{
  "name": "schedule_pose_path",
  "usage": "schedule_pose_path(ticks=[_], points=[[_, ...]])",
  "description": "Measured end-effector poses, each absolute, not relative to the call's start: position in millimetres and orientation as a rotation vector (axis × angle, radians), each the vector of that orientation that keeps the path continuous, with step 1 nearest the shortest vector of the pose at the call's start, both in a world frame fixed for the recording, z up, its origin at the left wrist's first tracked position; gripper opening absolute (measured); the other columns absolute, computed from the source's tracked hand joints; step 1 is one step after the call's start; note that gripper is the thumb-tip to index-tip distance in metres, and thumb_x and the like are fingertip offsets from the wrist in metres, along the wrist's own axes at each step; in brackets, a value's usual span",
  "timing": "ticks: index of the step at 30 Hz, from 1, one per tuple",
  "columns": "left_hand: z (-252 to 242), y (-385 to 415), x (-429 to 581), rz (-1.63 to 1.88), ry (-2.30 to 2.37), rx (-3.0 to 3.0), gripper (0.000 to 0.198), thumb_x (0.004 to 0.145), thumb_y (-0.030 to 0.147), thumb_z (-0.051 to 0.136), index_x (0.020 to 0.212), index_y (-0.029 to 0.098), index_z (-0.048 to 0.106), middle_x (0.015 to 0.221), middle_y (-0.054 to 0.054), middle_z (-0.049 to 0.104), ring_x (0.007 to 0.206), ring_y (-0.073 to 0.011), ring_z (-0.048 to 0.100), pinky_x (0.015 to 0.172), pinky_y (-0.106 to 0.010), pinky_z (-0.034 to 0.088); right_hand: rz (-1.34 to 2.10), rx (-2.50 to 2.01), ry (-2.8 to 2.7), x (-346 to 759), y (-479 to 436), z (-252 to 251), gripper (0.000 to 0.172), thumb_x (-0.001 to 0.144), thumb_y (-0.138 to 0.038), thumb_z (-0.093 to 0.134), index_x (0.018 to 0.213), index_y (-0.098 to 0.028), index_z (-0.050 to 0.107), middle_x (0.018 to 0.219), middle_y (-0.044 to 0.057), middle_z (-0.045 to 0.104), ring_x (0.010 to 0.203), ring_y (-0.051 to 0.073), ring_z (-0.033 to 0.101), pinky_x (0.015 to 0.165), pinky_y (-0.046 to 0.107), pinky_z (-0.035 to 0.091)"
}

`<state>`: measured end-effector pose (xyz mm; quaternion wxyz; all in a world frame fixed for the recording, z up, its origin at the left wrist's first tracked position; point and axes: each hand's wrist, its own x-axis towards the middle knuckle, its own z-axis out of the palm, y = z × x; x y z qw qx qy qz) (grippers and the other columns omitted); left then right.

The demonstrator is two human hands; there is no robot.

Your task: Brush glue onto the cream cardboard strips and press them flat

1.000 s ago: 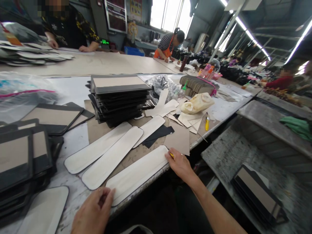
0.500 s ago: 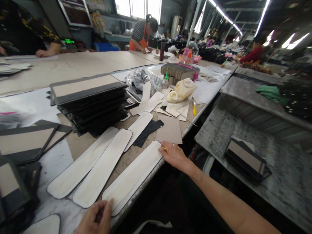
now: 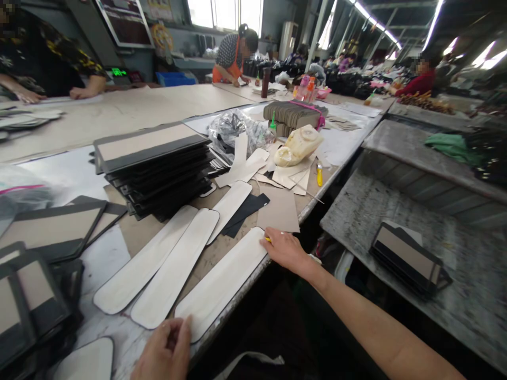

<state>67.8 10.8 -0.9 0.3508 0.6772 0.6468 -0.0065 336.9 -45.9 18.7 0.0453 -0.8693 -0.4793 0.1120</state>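
A long white panel (image 3: 222, 282) with rounded corners and a dark edge lies along the table's front edge. At its near end my left hand (image 3: 164, 345) has curled fingers, the thumb and forefinger closed on the panel's corner. My right hand (image 3: 287, 250) is closed at the far end, touching it there. A small yellow object (image 3: 268, 239) pokes out between the right fingers; most of it is hidden. Beside this panel rest similar white panels, one nearest (image 3: 176, 266) and another behind it (image 3: 146, 261). Dark strips (image 3: 243, 214) and a beige sheet (image 3: 279, 208) lie beyond.
A tall stack of dark-edged panels (image 3: 152, 169) stands at left. Farther back are a clear plastic bag (image 3: 237, 129), a stained off-white container (image 3: 301, 145) and a yellow-handled tool (image 3: 319, 174). Grey trays (image 3: 396, 211) stand to the right. Co-workers stand across the table.
The lengthwise line on the panel, with an offset layer along its front side, no longer shows; its layers now look aligned. Both hands stay at its ends. The view has shifted slightly.
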Motion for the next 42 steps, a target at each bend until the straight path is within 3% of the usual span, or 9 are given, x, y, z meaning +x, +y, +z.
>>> schedule_pose_path(ticks=[7,20,25,29,33,38,42], points=[[8,2,75,0.243,1.648,1.787,0.036,0.068,0.051,0.032,0.076,0.022,0.053,0.077,-0.008,0.06,0.08,-0.0262,0.056,0.078,-0.038,0.04,0.33,-2.656,-1.46,335,-47,18,0.022,0.091,-0.034,0.033,0.092,-0.022,0.052,0.092,0.004,0.065,0.086,0.02,0.061,0.066,0.027,0.034],[-17,-2,66,0.605,1.563,2.066,0.022,0.08,0.034,0.039,0.064,0.022,0.046,0.062,-0.001,0.052,0.059,-0.0167,0.051,0.057,-0.029,0.041,0.254,-2.734,-1.556,335,-43,13,0.022,0.091,-0.035,0.034,0.092,-0.021,0.051,0.093,0.005,0.065,0.084,0.021,0.061,0.064,0.027,0.034],[-16,-7,61,0.749,1.599,2.199,0.012,0.083,0.025,0.04,0.08,0.02,0.05,0.066,0.0,0.052,0.058,-0.0152,0.051,0.056,-0.027,0.043,0.252,-2.729,-1.553,337,-42,10,0.023,0.091,-0.037,0.035,0.092,-0.02,0.052,0.091,0.006,0.065,0.084,0.022,0.062,0.065,0.027,0.036],[-13,-12,68,1.083,1.258,2.692,0.024,0.086,0.019,0.04,0.105,0.011,0.051,0.092,-0.012,0.057,0.085,-0.0224,0.055,0.076,-0.035,0.046,0.24,-2.732,-1.544,335,-43,13,0.023,0.091,-0.036,0.036,0.094,-0.021,0.052,0.092,0.006,0.065,0.086,0.021,0.061,0.067,0.026,0.037],[-23,-12,78,1.055,0.87,3.0,0.043,0.086,0.035,0.044,0.119,0.006,0.048,0.12,-0.019,0.052,0.112,-0.031,0.046,0.091,-0.041,0.038,0.235,-2.715,-1.528,330,-43,18,0.021,0.09,-0.035,0.037,0.093,-0.021,0.053,0.092,0.005,0.066,0.086,0.02,0.062,0.066,0.026,0.037],[-52,-8,73,1.047,0.812,3.081,0.056,0.084,0.044,0.044,0.124,0.004,0.044,0.122,-0.02,0.053,0.115,-0.0319,0.045,0.096,-0.042,0.032,0.279,-2.749,-1.394,339,-42,30,0.021,0.088,-0.035,0.043,0.1,-0.02,0.049,0.087,0.006,0.066,0.086,0.022,0.063,0.066,0.027,0.039],[-66,-6,67,0.972,0.828,3.118,0.065,0.081,0.046,0.048,0.131,0.007,0.037,0.126,-0.018,0.051,0.119,-0.0315,0.043,0.098,-0.042,0.031,0.052,-2.847,-1.297,340,-38,43,0.018,0.091,-0.022,0.035,0.104,-0.017,0.048,0.085,0.009,0.066,0.081,0.021,0.064,0.066,0.028,0.041]])
